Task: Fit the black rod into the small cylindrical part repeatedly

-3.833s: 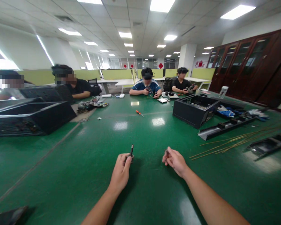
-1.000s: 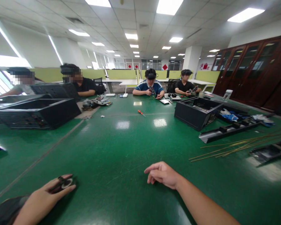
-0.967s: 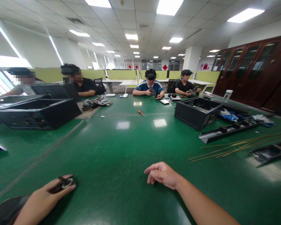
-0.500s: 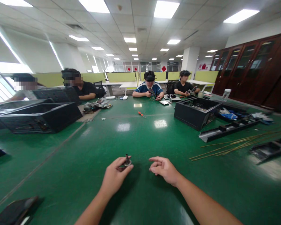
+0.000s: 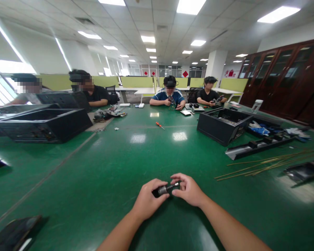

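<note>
My left hand (image 5: 149, 198) is closed around a small dark metal part with a stepped cylindrical body and a thin shaft (image 5: 163, 189). The shaft points to the right and ends in a shiny silver tip. My right hand (image 5: 189, 191) is curled at that end, with thumb and fingers on either side of the tip; whether they press on it is hard to see. Both hands are just above the green table (image 5: 115, 167), close together. The left palm hides the rear of the part.
Black computer cases stand at left (image 5: 68, 127) and right (image 5: 211, 129). An orange screwdriver (image 5: 159, 124) lies farther off. Thin brass-coloured rods (image 5: 251, 169) and a metal rail (image 5: 240, 150) lie at right, a dark flat object (image 5: 15, 233) at near left. Several people sit across the table.
My left hand has moved right and turned the metal part from upright to lying sideways. My right hand's fingers have come round its tip end. The view has tilted slightly.
</note>
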The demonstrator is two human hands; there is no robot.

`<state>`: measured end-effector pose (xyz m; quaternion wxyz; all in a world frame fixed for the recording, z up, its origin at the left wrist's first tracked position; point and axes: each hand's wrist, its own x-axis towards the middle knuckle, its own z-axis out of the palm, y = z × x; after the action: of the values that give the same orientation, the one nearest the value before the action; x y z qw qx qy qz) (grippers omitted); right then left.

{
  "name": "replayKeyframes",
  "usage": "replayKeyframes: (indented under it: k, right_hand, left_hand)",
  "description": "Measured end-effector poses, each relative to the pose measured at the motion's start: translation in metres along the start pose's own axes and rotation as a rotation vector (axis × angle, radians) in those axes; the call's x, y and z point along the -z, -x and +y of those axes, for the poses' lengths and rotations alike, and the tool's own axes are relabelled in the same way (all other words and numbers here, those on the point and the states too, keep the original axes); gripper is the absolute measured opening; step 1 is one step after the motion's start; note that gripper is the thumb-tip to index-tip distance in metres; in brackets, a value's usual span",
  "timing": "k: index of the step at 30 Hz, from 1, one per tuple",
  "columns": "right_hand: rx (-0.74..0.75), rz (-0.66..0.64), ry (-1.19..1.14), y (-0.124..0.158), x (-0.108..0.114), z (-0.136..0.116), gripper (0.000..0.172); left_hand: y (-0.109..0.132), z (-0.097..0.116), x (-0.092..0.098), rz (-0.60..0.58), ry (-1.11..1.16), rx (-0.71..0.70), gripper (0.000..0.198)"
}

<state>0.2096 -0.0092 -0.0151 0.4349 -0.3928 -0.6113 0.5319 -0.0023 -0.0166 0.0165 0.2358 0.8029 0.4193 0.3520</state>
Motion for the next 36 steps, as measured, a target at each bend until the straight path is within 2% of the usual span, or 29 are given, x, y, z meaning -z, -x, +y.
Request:
replayKeyframes:
  k: [6,11,17,25,36]
  right_hand:
    - [0.0,-0.031,-0.023,0.002,-0.004,0.0,0.036]
    - [0.022,-0.027,0.082,0.002,-0.004,-0.002,0.029]
    - [0.061,0.003,0.291,0.003,-0.003,-0.004,0.017]
    - [0.115,0.011,0.346,0.002,-0.001,-0.007,0.014]
    - [0.122,0.026,0.397,0.002,0.0,-0.011,0.011]
  left_hand:
    - [-0.002,0.0,-0.005,0.012,0.008,0.094,0.039]
    - [-0.003,0.001,-0.005,-0.048,0.071,0.027,0.025]
    - [-0.002,0.001,-0.005,-0.004,0.077,-0.016,0.024]
    - [0.0,0.003,-0.008,0.09,0.025,-0.073,0.018]
    - [0.0,0.005,-0.007,0.097,-0.02,-0.016,0.021]
